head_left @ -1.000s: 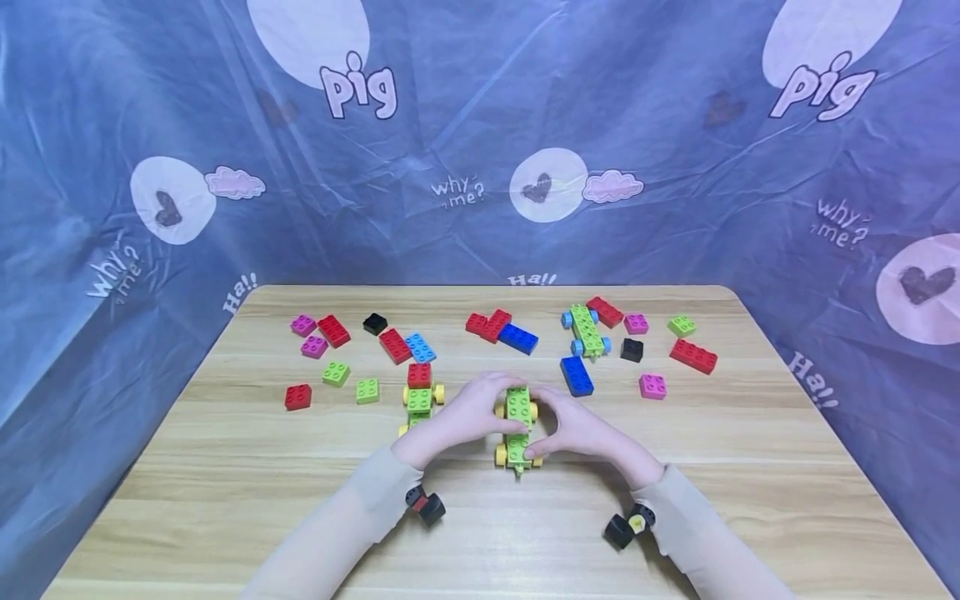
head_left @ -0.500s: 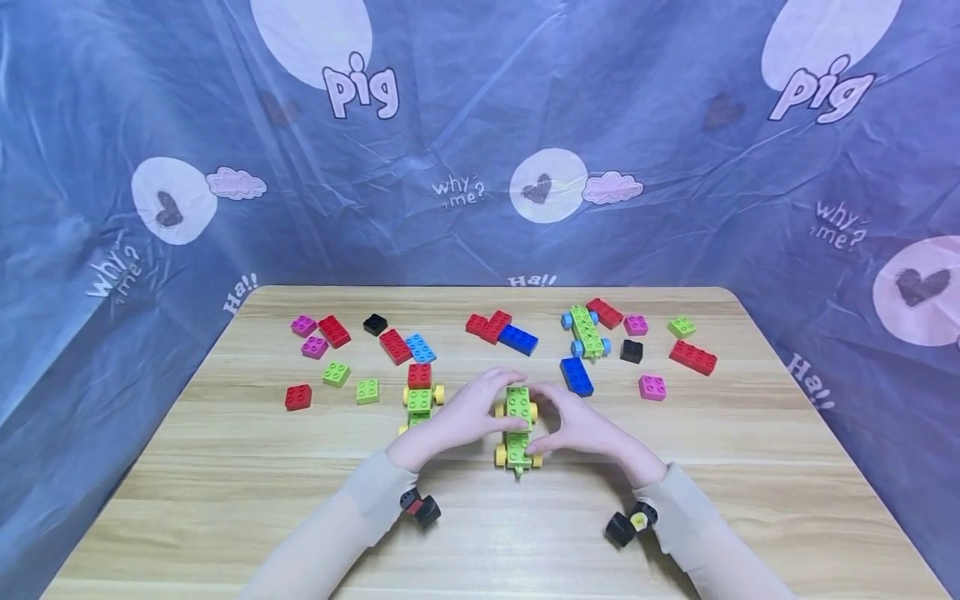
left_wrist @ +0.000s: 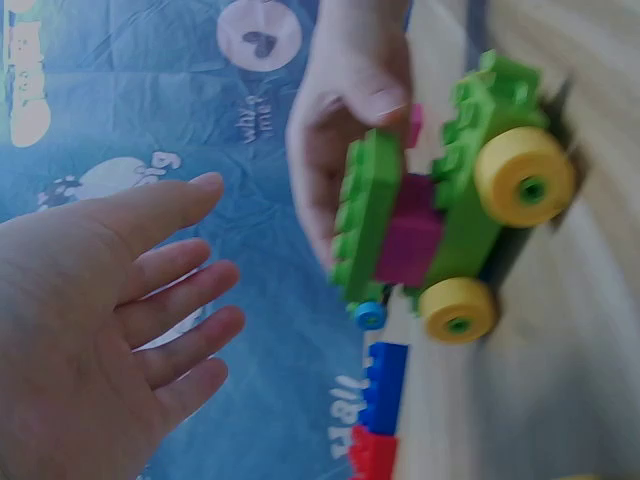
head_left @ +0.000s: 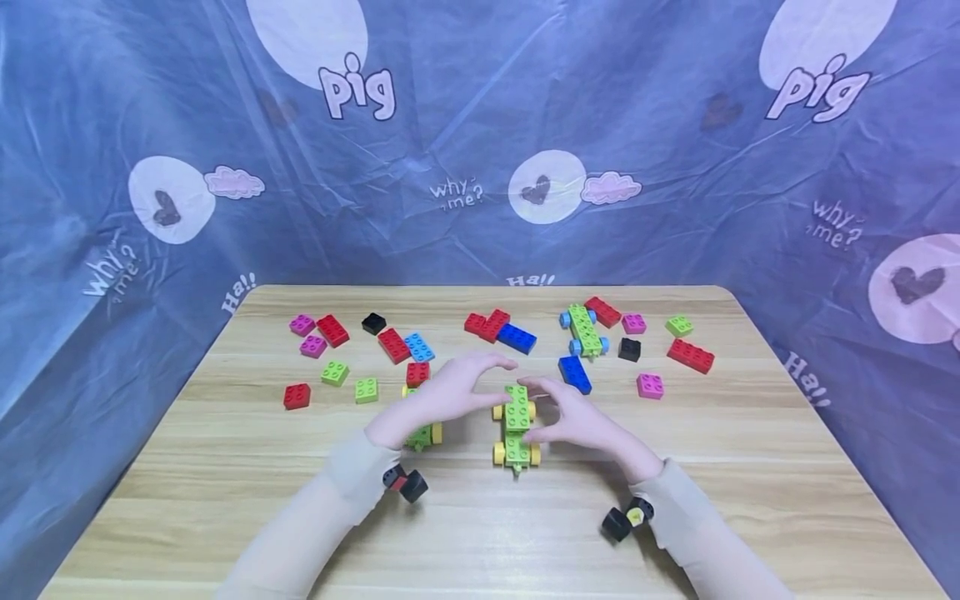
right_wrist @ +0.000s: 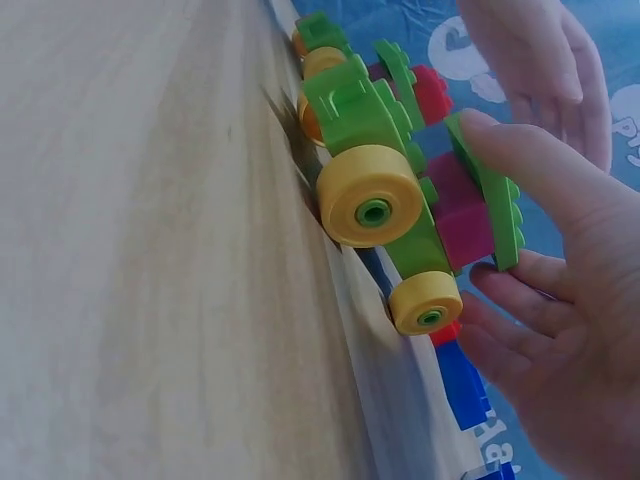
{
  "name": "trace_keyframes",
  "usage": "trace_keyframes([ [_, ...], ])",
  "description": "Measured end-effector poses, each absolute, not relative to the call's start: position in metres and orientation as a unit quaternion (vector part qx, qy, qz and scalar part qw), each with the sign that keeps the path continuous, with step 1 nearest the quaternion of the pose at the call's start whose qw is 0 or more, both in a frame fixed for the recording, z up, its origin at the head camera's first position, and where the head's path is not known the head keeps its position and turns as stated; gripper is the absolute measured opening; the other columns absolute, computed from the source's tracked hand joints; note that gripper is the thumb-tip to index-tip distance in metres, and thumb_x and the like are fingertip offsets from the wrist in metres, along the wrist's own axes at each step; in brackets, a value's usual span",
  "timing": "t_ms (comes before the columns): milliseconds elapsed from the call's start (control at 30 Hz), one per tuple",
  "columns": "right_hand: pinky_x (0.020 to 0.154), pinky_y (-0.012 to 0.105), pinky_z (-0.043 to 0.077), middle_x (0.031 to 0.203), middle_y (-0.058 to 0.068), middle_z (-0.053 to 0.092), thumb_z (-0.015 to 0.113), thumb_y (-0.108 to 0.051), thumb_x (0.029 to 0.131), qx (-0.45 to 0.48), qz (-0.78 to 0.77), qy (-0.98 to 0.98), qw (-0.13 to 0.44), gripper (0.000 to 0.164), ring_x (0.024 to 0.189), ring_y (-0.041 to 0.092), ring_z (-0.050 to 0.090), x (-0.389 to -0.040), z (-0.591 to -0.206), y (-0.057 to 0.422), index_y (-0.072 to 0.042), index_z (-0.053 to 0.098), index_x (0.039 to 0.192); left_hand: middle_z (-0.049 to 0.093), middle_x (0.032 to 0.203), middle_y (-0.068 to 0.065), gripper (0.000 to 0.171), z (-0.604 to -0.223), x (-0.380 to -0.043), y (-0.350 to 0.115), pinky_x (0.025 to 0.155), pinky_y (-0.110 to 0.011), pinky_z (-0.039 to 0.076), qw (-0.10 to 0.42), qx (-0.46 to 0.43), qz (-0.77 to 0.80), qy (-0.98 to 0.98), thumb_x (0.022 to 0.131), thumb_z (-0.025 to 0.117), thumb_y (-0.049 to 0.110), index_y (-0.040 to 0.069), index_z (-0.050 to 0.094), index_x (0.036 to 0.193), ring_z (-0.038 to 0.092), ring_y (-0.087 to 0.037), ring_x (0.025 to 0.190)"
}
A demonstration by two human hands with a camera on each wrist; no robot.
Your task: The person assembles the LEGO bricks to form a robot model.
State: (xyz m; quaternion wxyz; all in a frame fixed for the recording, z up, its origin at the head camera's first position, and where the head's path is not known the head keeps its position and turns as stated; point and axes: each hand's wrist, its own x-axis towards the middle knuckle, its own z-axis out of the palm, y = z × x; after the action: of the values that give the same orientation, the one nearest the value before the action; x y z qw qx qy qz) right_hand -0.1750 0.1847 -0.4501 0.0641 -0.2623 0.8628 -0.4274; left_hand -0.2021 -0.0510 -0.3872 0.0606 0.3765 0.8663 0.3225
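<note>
In front of me stands a green toy car (head_left: 517,408) with yellow wheels. A magenta brick (right_wrist: 462,212) sits on its base, topped by a green studded plate (left_wrist: 366,215). My right hand (head_left: 573,417) holds this plate lengthwise, thumb at the near end and fingers at the far end. My left hand (head_left: 450,392) is off to the car's left, apart from it, with its fingers extended and nothing in them. Partly hidden under the left forearm is a second green car (head_left: 424,436) with yellow wheels, a red brick (head_left: 417,373) at its far end.
A green base with blue wheels (head_left: 584,330) lies at the back right, near a blue brick (head_left: 574,375). Joined red and blue bricks (head_left: 516,337) lie at the back middle. Several loose bricks are scattered on both sides of the wooden table (head_left: 480,533).
My left hand has come off the car and moved left and slightly away from me, covering more of the second car. My right hand's thumb has shifted slightly; the car stays in place.
</note>
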Motion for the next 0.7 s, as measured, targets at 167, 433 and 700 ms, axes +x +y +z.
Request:
trace_keyframes([
  [167, 0.103, 0.058, 0.039, 0.135, 0.011, 0.055, 0.081, -0.035, 0.075, -0.263, -0.422, 0.865, 0.073, 0.077, 0.121, 0.032, 0.054, -0.178, -0.450, 0.183, -0.007, 0.047, 0.138, 0.058, 0.134, -0.004, 0.046, -0.371, -0.212, -0.059, 0.107, -0.042, 0.041, 0.052, 0.389, 0.318, 0.863, 0.090, 0.068, 0.026, 0.010, 0.057, 0.132, 0.050, -0.022, 0.129],
  [433, 0.102, 0.055, 0.041, 0.133, 0.011, 0.057, 0.082, -0.032, 0.075, -0.265, -0.427, 0.862, 0.073, 0.076, 0.119, 0.031, 0.055, -0.179, -0.451, 0.186, -0.004, 0.048, 0.138, 0.060, 0.131, -0.007, 0.045, -0.343, -0.232, -0.064, 0.105, -0.040, 0.043, 0.027, 0.402, 0.310, 0.861, 0.090, 0.069, 0.025, 0.008, 0.059, 0.130, 0.053, -0.024, 0.124],
  [700, 0.103, 0.052, 0.042, 0.132, 0.011, 0.058, 0.082, -0.031, 0.074, -0.268, -0.429, 0.860, 0.065, 0.075, 0.118, 0.029, 0.057, -0.180, -0.450, 0.187, -0.004, 0.049, 0.136, 0.061, 0.129, -0.010, 0.044, -0.315, -0.254, -0.065, 0.105, -0.041, 0.043, 0.036, 0.403, 0.312, 0.860, 0.090, 0.068, 0.022, 0.004, 0.059, 0.128, 0.054, -0.024, 0.123],
])
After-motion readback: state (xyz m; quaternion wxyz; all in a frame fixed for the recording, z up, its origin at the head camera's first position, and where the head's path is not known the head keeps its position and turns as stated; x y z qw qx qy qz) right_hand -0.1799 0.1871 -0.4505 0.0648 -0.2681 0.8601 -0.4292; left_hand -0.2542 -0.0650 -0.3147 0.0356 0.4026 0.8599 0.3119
